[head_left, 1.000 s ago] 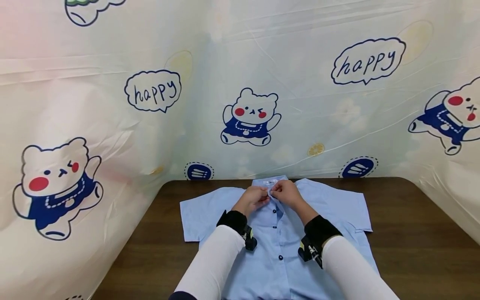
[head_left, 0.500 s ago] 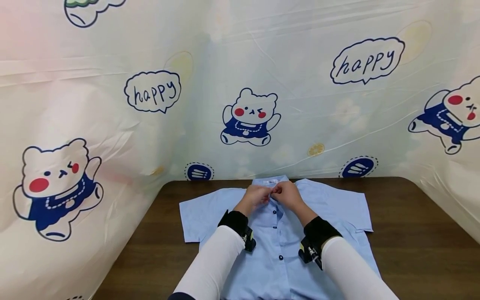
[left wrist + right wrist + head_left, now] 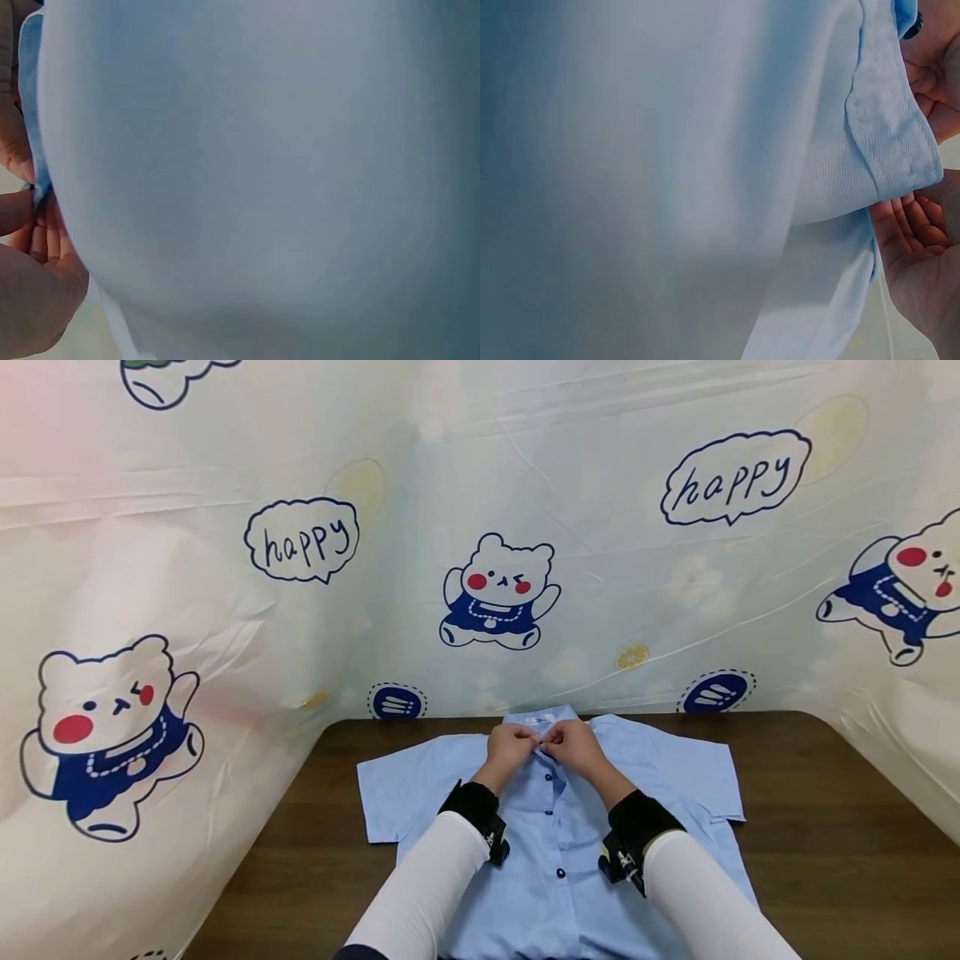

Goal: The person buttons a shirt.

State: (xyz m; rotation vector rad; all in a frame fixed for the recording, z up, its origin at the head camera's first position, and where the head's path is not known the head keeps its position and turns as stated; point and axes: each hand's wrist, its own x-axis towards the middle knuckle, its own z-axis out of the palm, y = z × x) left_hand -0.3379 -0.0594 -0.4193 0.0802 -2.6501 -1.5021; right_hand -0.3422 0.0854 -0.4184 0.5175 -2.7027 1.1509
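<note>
A light blue short-sleeved shirt [image 3: 660, 768] with dark buttons lies flat, front up, on the brown table [image 3: 840, 827]. Both hands meet at its collar opening. My left hand [image 3: 512, 747] pinches the cloth edge at the neck from the left. My right hand [image 3: 572, 747] pinches the opposite edge, fingertips almost touching the left's. The left wrist view is filled with blue shirt cloth [image 3: 262, 172], with fingers [image 3: 16, 214] gripping an edge at the far left. In the right wrist view the collar band [image 3: 892, 127] lies over the fingers [image 3: 915, 225], and a dark button [image 3: 915, 24] shows at the top.
A plastic sheet printed with cartoon bears and "happy" bubbles [image 3: 495, 589] hangs round the back and sides of the table. Bare wood shows left [image 3: 300, 852] and right of the shirt. Black wrist bands [image 3: 637, 827] carry the wrist cameras.
Both hands stay at the collar; they have shifted slightly up and closer together, fingertips working the top of the placket. The shirt has not moved.
</note>
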